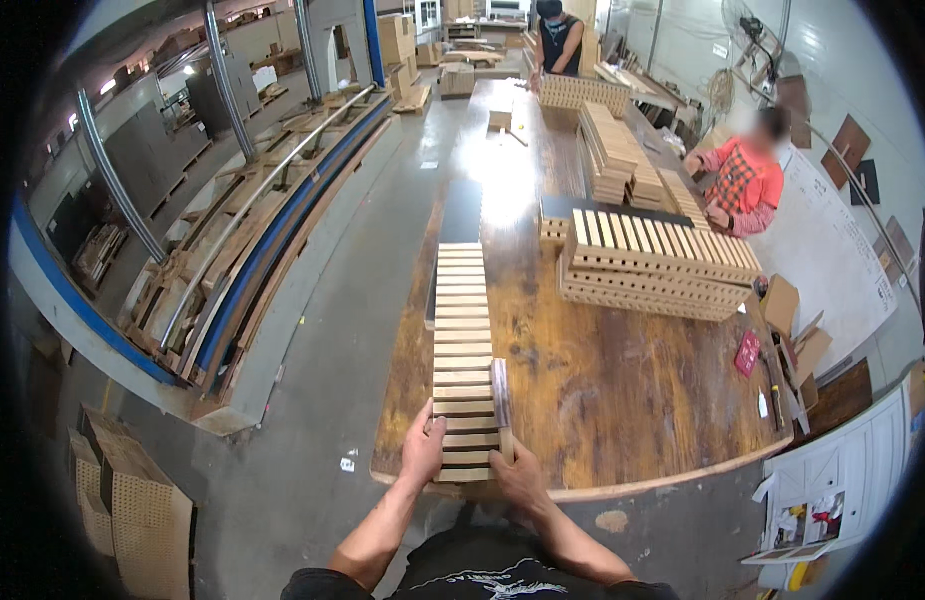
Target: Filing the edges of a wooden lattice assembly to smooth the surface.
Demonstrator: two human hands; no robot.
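In front of me a long, narrow slatted wooden panel [463, 350] lies lengthwise on the brown table, with pale slats and dark gaps between them. My left hand [423, 447] grips its left edge near the close end, thumb on top. At the right near corner my right hand [520, 472] closes on the panel, thumb over the last slats. A narrow wooden piece with a greyish face [501, 385] stands along the panel's right edge, just beyond my right hand. Whether that hand touches it, I cannot tell. A dark flat board [461, 212] lies past the panel's far end.
Stacked slatted panels [663, 265] with drilled sides sit on the table [583, 400] to the right. A person in an orange top [738, 175] works beside them; another person [560, 45] stands at the far end. Perforated boards [143, 490] lean at lower left.
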